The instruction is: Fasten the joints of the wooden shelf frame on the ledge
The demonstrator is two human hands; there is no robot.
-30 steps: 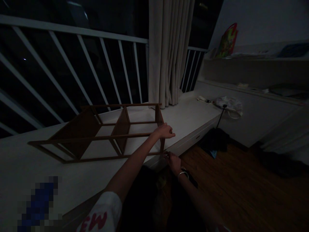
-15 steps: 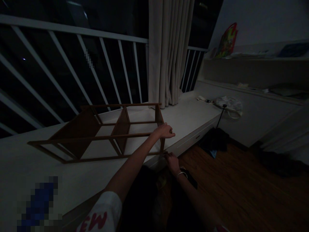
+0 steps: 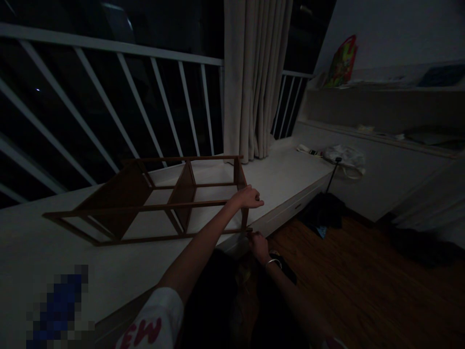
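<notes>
A brown wooden shelf rack (image 3: 189, 206) lies on its side on the white window ledge, its open frame facing me. My left hand (image 3: 248, 197) reaches across its near rail, with the fingers closed round the right end of the frame. Lower down, my right hand (image 3: 258, 247), with a bracelet (image 3: 273, 262) at the wrist, is at the rack's near right corner. Its fingers are pinched together by a small dark piece at the corner; dim light hides whether this is part of the rack.
White railings (image 3: 160, 92) and a beige curtain (image 3: 250, 82) stand behind the white ledge (image 3: 290, 165). A pale bag (image 3: 345, 157) lies at its far end, near a dark heap (image 3: 323, 213) on the wooden floor (image 3: 348, 281). A blurred blue object (image 3: 60, 310) lies lower left.
</notes>
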